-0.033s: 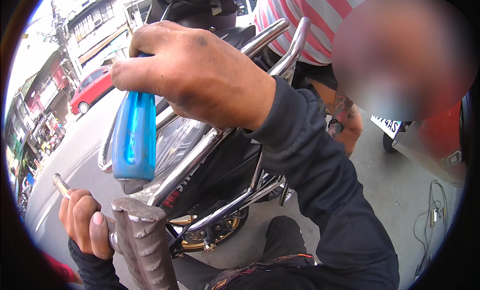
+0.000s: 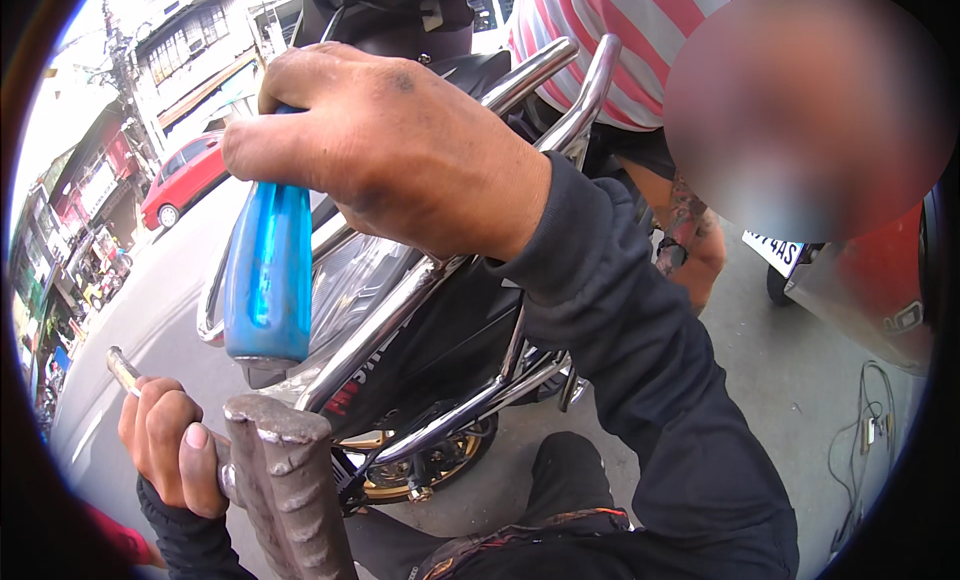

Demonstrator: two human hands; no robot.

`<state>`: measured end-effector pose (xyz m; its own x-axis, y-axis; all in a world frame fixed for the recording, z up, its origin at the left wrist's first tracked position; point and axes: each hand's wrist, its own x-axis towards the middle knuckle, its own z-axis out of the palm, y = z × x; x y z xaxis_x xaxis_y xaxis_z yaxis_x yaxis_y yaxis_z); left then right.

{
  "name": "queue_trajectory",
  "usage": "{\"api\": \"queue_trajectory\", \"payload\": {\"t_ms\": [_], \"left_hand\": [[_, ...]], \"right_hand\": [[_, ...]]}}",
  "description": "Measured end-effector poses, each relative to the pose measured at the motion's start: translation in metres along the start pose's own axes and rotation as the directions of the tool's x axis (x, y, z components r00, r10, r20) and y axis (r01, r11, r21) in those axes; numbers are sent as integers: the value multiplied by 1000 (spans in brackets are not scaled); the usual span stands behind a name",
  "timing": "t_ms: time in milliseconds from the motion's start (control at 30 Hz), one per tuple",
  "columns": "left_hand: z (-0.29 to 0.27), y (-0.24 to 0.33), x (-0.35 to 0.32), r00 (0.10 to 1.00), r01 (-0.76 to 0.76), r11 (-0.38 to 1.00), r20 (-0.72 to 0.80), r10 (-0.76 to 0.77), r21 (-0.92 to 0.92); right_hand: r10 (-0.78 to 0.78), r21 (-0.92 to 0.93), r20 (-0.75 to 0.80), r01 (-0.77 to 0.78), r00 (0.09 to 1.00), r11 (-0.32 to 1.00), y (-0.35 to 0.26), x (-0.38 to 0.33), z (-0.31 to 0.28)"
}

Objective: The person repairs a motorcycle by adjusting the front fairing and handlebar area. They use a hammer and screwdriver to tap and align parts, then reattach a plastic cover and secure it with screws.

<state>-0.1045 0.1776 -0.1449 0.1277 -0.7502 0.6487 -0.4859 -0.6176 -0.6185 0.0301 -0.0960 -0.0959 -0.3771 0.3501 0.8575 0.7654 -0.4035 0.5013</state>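
Observation:
My right hand point(image 2: 390, 150) is closed round a screwdriver point(image 2: 268, 270) with a translucent blue handle. Its butt end points down; the shaft is hidden. Lower left, my left hand point(image 2: 172, 445) grips the handle of a hammer point(image 2: 285, 480), whose thick, ribbed grey metal head stands close to the camera. The screwdriver's butt is just above the hammer head in the picture, with a small gap between them. Behind both tools is a motorcycle point(image 2: 400, 355) with dark bodywork, and chrome tube bars point(image 2: 365, 335) run along it. My right forearm passes in front of the bars.
A person in a pink-and-white striped shirt point(image 2: 620, 50) is beyond the motorcycle. A red vehicle point(image 2: 890, 290) stands at right, and a dark cable point(image 2: 865, 430) lies on the pavement point(image 2: 760, 420). A red car point(image 2: 185, 178) and buildings line the street at left.

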Motion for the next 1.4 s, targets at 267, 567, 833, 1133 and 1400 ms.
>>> {"api": "queue_trajectory", "payload": {"t_ms": [267,567,833,1133,1400], "left_hand": [[2,-2,4,1000,-25,1000,5,25,-13],[1,0,3,1000,-31,1000,-1,31,-2],[13,-13,14,997,-68,998,-45,67,-13],[7,-4,7,999,-34,999,-11,34,-15],[10,-4,12,1000,-29,1000,-12,29,10]], "right_hand": [[23,4,-11,-23,1000,1000,2,-3,2],[28,-5,22,-27,999,1000,0,-3,0],[68,0,22,-68,997,998,7,-3,1],[31,0,3,-31,1000,1000,4,-1,-1],[19,-28,-9,-19,1000,999,6,-2,1]]}}
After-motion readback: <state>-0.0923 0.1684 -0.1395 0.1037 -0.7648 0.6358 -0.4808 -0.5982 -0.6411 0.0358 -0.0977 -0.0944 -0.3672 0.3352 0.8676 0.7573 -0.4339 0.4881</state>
